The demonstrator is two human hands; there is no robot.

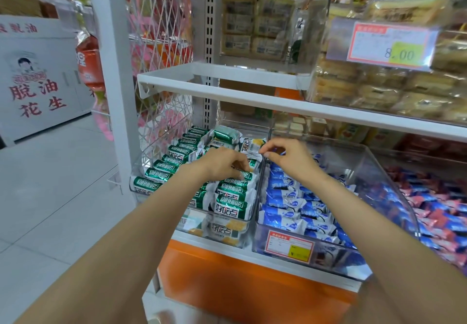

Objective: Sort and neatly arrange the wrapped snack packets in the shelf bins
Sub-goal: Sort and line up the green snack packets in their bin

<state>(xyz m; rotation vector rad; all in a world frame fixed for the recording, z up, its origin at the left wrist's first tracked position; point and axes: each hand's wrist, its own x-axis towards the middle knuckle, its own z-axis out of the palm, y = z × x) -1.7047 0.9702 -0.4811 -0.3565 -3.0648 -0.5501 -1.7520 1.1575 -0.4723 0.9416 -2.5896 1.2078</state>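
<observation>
Right hand [290, 158] pinches the tilted white packet [251, 148] just leftward; left hand [222, 164] fingers grip a green packet [250, 176] beneath

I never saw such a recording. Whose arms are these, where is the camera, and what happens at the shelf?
No machine is here. A person wears one camera on the head, so this single picture looks forward and down along both bare arms. On the shop shelf stand clear bins: the left bin holds green packets, the next bin holds blue packets. The right hand pinches the edge of one white-and-yellow packet beside the wall between them. The left hand lies with curled fingers among the green packets; whether it grips one, I cannot tell.
</observation>
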